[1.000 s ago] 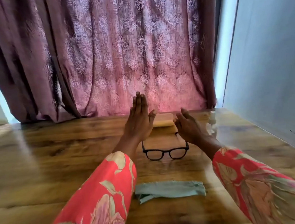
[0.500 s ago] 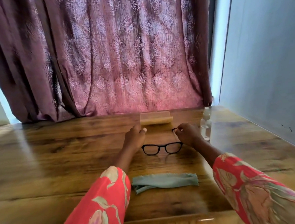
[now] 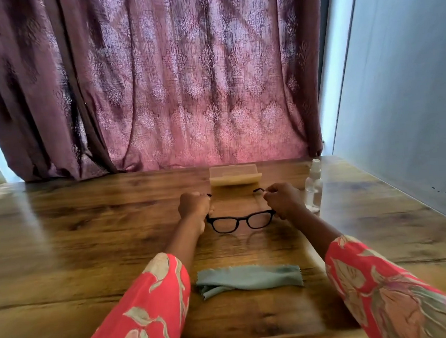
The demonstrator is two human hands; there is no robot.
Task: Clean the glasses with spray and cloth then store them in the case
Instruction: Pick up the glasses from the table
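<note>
Barely begun: left hand (image 3: 194,207) and right hand (image 3: 281,200) grip black glasses (image 3: 241,221) by the temples; spray bottle (image 3: 313,188) beside right hand, cloth (image 3: 249,278) nearer, case (image 3: 234,175) beyond, all untouched.

Landmark: black-framed plastic glasses (image 3: 242,221), on the brown wooden table (image 3: 87,234), lenses toward the person, arms pointing away.
- Left hand (image 3: 194,207): at the glasses' left arm, curled around it.
- Right hand (image 3: 282,200): at the right arm, likewise.
- Tan rectangular case (image 3: 234,175): behind the glasses.
- Clear plastic spray bottle (image 3: 314,187): right of the glasses, upright, just beside the right hand.
- Grey-green folded cloth (image 3: 249,277): before the glasses, apart.
- Mauve patterned curtain (image 3: 195,77): behind the case.
</note>
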